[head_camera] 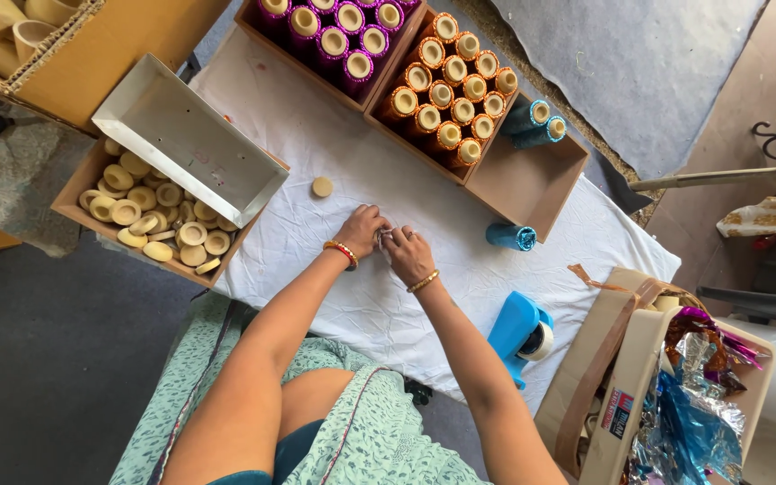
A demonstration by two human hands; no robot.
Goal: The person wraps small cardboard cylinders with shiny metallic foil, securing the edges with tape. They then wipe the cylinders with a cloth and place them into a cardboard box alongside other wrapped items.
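My left hand (360, 230) and my right hand (409, 254) meet over the white cloth (316, 144) on the table. Their fingers pinch a small silvery, crinkled piece (384, 236) between them; most of it is hidden by the fingers. Both wrists wear bangles. A single cream round cap (321, 187) lies on the cloth just beyond my left hand. A blue foil-wrapped tube (511, 237) lies on its side to the right of my hands.
A blue tape dispenser (521, 333) sits near right. Wooden trays hold purple tubes (339, 36), orange tubes (449, 88) and two teal tubes (536, 123). A box of cream caps (150, 220) stands left under a white lid. A carton with shiny foil sheets (689, 404) stands at right.
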